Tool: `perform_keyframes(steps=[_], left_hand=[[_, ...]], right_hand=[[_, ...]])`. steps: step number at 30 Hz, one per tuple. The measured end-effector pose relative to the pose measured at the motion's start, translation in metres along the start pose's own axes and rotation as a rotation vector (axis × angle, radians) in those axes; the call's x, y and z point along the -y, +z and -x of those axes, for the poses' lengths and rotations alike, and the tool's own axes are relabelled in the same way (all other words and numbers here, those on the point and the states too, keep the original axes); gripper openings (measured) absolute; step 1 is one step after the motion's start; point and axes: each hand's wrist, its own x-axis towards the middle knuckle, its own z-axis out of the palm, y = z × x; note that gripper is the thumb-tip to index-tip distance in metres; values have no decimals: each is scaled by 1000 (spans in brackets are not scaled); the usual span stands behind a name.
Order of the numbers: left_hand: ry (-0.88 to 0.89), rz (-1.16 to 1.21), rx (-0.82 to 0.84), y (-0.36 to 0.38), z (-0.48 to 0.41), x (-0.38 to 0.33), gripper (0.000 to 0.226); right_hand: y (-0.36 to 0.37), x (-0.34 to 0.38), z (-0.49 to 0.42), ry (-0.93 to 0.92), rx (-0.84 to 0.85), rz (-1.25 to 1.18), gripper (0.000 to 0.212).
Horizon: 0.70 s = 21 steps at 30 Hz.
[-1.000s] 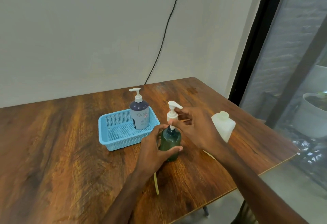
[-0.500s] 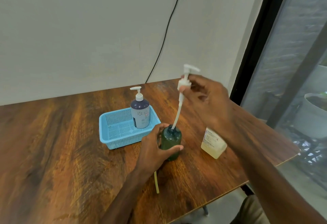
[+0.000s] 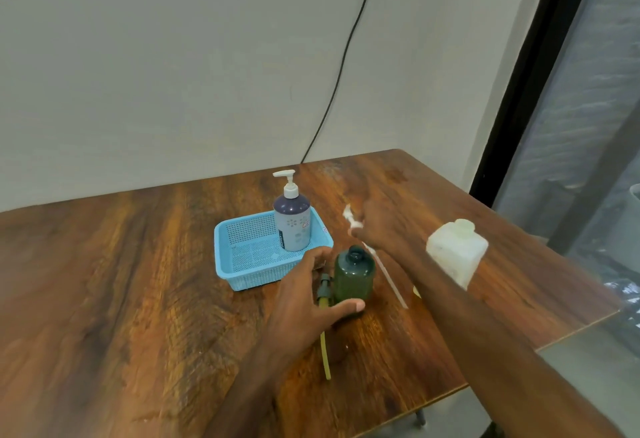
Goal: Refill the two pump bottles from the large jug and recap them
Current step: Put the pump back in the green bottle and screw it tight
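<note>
We steady the green bottle [image 3: 354, 273] with the left hand [image 3: 311, 295], whose grip is wrapped around the bottle's left side and front, thumb across the lower front. The bottle stands upright on the table [image 3: 121, 281], just in front of the blue basket [image 3: 242, 254], its long axis vertical and its open neck pointing straight up. The right hand [image 3: 379, 229] grasps the white pump head [image 3: 351, 221], which is out of the bottle; its dip tube [image 3: 389, 276] slants from the hand down and toward us, the free end low near the table to the right of the bottle. The pump is blurred, so we cannot say for certain whether the tube tip touches the table. The second pump bottle [image 3: 292, 221] stands upright in the far right corner of the basket with its pump on, nozzle pointing left. The large jug [image 3: 456, 252] stands on the table to the right, partly behind the right forearm. A yellowish strip [image 3: 325, 351] lies on the table below the left hand. We judge the task to be at an early stage: one bottle is uncapped, nothing shows a pour yet, and both fills, the second uncapping and both recappings remain.
</note>
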Motion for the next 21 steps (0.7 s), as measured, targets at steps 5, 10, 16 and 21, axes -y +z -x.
perform_keyframes(steps=[5, 10, 16, 21], left_hand=[[-97, -174, -134, -8, 20, 16, 48], [-239, -248, -100, 5, 14, 12, 37], [-266, -335, -64, 12, -3, 12, 19], [-269, -264, -195, -4, 3, 11, 13]], right_hand=[[13, -11, 14, 59, 105, 45, 19], [14, -9, 22, 134, 69, -105, 16], [-8, -10, 60, 79, -145, -272, 13], [-23, 3, 84, -27, -182, -382, 15]])
